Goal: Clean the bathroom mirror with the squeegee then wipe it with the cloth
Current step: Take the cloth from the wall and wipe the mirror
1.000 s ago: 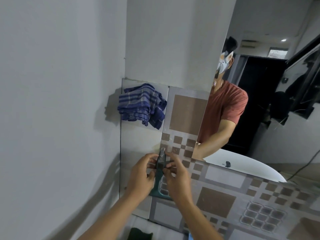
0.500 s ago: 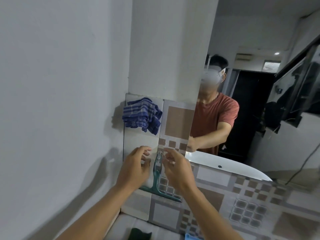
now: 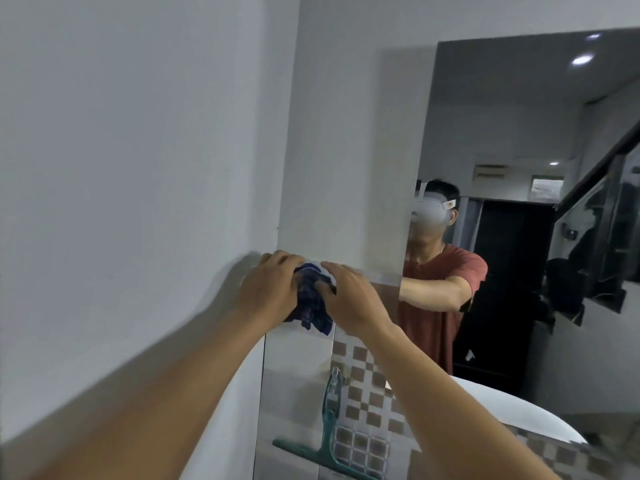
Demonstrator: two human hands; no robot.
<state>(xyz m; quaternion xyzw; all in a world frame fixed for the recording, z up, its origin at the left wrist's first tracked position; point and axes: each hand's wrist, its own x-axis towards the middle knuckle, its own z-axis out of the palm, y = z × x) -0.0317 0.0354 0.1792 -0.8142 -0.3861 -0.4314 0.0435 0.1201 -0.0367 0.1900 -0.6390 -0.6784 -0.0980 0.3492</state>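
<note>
Squeegee [image 3: 329, 427] now hangs released while both hands [image 3: 270, 289] [image 3: 349, 299] have risen, grips closed on cloth [image 3: 311, 299].

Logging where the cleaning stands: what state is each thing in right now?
Left hand: gripping the cloth.
Right hand: gripping the cloth.
Cloth: bunched, held against the wall.
Squeegee: hanging on the tiled wall, untouched.
Mirror: no hand on it.

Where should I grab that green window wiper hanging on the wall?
Probably the squeegee handle, the narrow upright part below its hook. Come from the front, away from the wall, and lift up; the wide blade hangs at the bottom.
</note>
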